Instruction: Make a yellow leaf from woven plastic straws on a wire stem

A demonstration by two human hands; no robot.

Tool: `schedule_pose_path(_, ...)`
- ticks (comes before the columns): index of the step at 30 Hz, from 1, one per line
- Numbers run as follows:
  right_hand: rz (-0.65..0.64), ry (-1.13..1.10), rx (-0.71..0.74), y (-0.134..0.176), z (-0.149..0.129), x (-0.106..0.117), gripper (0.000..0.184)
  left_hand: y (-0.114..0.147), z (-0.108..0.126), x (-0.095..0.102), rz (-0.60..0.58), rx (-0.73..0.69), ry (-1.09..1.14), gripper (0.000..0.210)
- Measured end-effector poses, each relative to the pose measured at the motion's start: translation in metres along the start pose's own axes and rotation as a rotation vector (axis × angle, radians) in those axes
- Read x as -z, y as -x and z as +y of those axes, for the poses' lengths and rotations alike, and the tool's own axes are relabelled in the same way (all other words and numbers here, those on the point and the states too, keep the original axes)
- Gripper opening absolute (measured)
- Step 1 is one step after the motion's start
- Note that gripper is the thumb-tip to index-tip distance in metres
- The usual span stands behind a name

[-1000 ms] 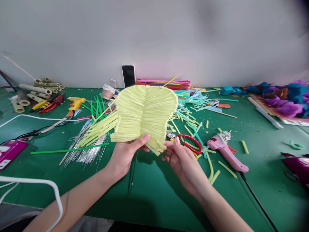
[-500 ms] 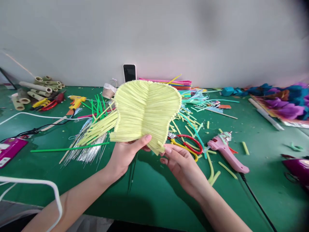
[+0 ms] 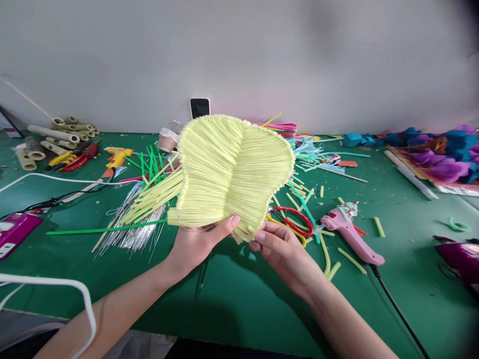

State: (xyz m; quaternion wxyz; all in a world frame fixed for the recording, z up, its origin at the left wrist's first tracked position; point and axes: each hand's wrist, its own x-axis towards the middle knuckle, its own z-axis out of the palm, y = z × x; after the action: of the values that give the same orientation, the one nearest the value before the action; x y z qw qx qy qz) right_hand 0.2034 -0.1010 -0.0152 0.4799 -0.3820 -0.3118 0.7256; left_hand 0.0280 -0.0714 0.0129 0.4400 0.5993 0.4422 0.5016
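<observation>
A wide, ribbed pale-yellow leaf shape (image 3: 235, 169) with a fuzzy edge is held up over the table. It looks built from rows of yellow strips meeting at a middle seam. My left hand (image 3: 200, 247) grips its bottom edge, thumb in front and fingers hidden behind. My right hand (image 3: 280, 247) pinches the lower right corner between thumb and fingers. Thin dark stems or wires (image 3: 202, 279) hang below the left hand. Behind the right hand lie red-and-yellow-handled scissors (image 3: 295, 222), partly covered.
A pink glue gun (image 3: 352, 234) lies at the right among cut yellow pieces. Yellow strips (image 3: 153, 194) and silver wires (image 3: 134, 234) spread at the left. A yellow glue gun (image 3: 119, 157), bamboo tubes (image 3: 63, 137) and a phone (image 3: 200, 107) stand farther back. A white cable (image 3: 84, 294) crosses the near left.
The leaf shape has shifted slightly right and up, its top leaning to the right. Both hands keep their hold, and the right hand has barely moved.
</observation>
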Motion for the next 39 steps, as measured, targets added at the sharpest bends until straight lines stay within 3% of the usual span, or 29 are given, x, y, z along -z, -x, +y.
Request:
schedule_pose_path(7, 0.049, 0.071, 0.029, 0.001, -0.003, -0.004, 0.023, -0.002, -0.004, 0.000, -0.032, 0.203, 0.192, 0.020)
schedule_pose_path(14, 0.079, 0.146, 0.051, 0.002, 0.001, -0.009, 0.023, -0.002, -0.001, 0.003, -0.013, 0.055, -0.038, 0.037)
schedule_pose_path(18, 0.092, 0.206, 0.064, 0.000, 0.005, -0.008, 0.026, 0.001, 0.002, 0.003, -0.031, 0.015, -0.162, 0.034)
schedule_pose_path(22, 0.073, 0.190, 0.073, 0.002, 0.005, -0.007, 0.027, 0.000, -0.001, 0.001, -0.008, 0.137, 0.029, 0.019)
schedule_pose_path(25, -0.014, 0.054, 0.063, 0.004, 0.001, -0.004, 0.037, -0.004, -0.007, 0.001, 0.011, 0.255, 0.230, 0.024)
schedule_pose_path(28, -0.022, -0.050, 0.011, 0.004, -0.001, -0.002, 0.034, -0.007, -0.011, 0.004, -0.004, 0.340, 0.328, 0.029)
schedule_pose_path(33, 0.058, -0.054, -0.019, 0.002, 0.005, -0.002, 0.023, -0.007, -0.011, 0.004, 0.020, 0.365, 0.360, 0.030)
schedule_pose_path(39, 0.036, -0.074, 0.009, 0.000, 0.009, -0.003, 0.023, -0.007, -0.011, 0.003, 0.013, 0.360, 0.367, 0.029)
